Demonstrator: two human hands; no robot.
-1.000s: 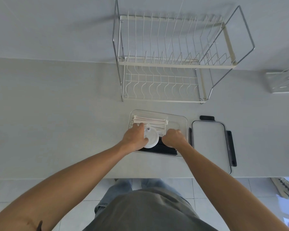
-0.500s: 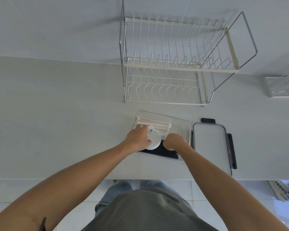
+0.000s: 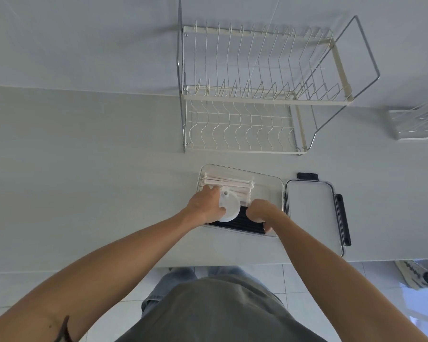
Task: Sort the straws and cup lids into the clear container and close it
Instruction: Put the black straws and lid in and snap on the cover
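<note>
The clear container sits open on the white counter. Inside it, white straws lie along the far side and black straws along the near side. A round white cup lid with a small spout rests on top of them. My left hand grips the lid's left edge. My right hand is inside the container, fingers curled down on the black straws just right of the lid; what it grips is hidden. The container's lid, clear with black clips, lies flat to the right.
A two-tier wire dish rack stands behind the container against the wall. A second metal rack is at the far right edge. The counter's front edge runs just below the container, with tiled floor and a shoe beyond.
Both hands stayed in the container. The cup lid tilted and shifted slightly under my left hand, and my right hand moved a little toward the near right of the black straws.
</note>
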